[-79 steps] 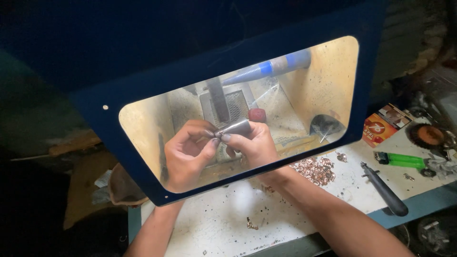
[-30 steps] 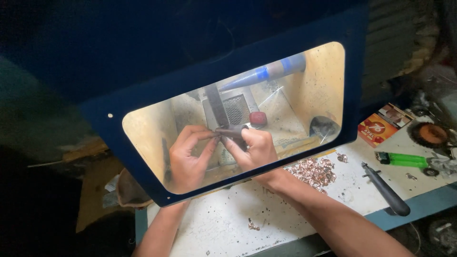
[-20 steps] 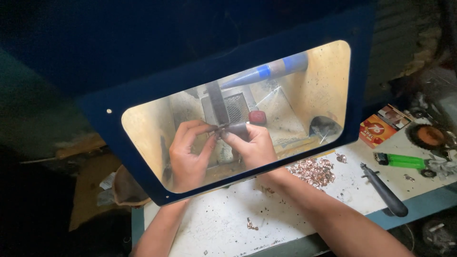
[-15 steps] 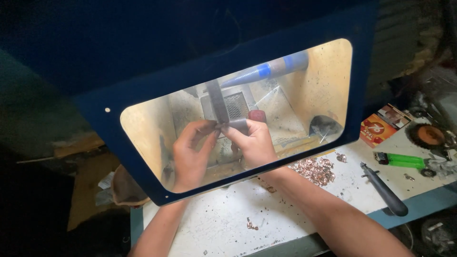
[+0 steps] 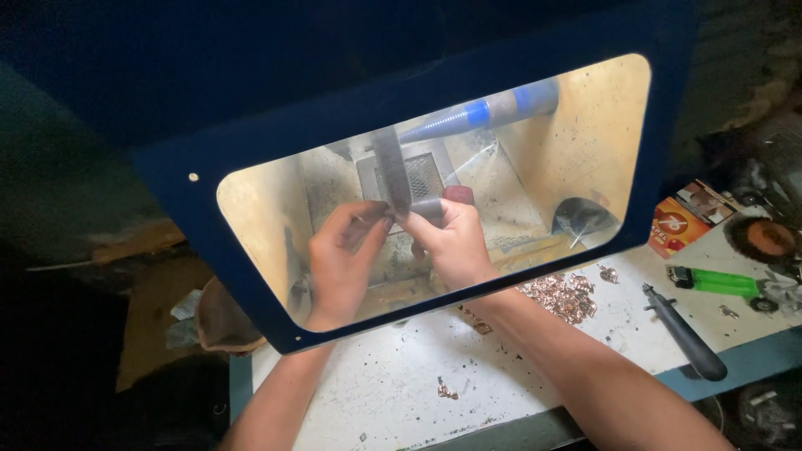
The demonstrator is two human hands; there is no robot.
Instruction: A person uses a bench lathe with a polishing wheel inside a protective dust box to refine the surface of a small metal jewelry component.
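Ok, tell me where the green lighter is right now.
In the head view, the green lighter lies at the far right of the white table, between the orange box and the black-handled tool, well right of the right hand.

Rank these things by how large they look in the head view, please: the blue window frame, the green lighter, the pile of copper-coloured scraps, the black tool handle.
1. Blue window frame, by far the largest.
2. Black tool handle.
3. Pile of copper-coloured scraps.
4. Green lighter.
Handle and pile look close: one is longer, the other wider.
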